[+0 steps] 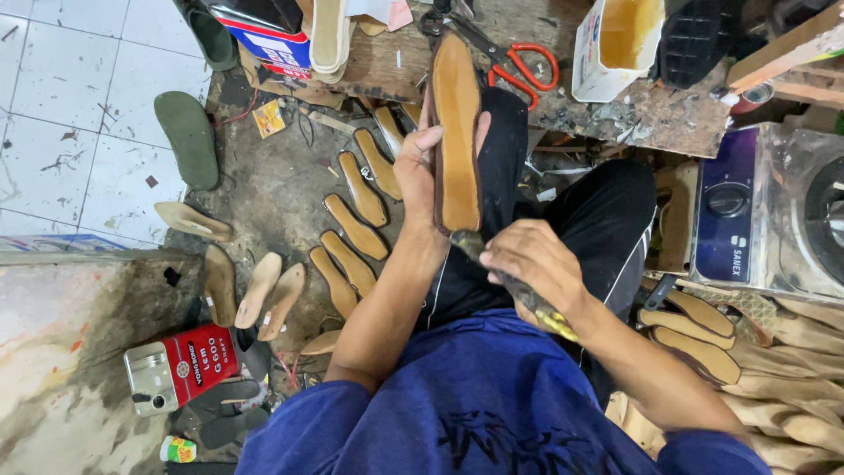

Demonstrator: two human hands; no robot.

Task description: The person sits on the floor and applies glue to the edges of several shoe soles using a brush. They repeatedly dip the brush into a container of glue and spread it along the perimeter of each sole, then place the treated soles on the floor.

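My left hand [420, 171] grips a long tan insole [457, 132] by its left edge and holds it upright over my lap, glossy face toward me. My right hand [532, 261] is closed round a glue-caked brush [514, 283] whose yellow-stained handle sticks out behind my wrist. The brush tip touches the insole's lower end. I sit with black trousers [607, 220] and a blue shirt.
Several tan insoles [356, 227] lie in rows on the dirty floor at left, and more are stacked at right [699, 339]. A red glue tin [180, 368] sits lower left. Orange-handled scissors [519, 66] and a white glue container [615, 40] rest on the worn board ahead. A heater box [774, 215] stands at right.
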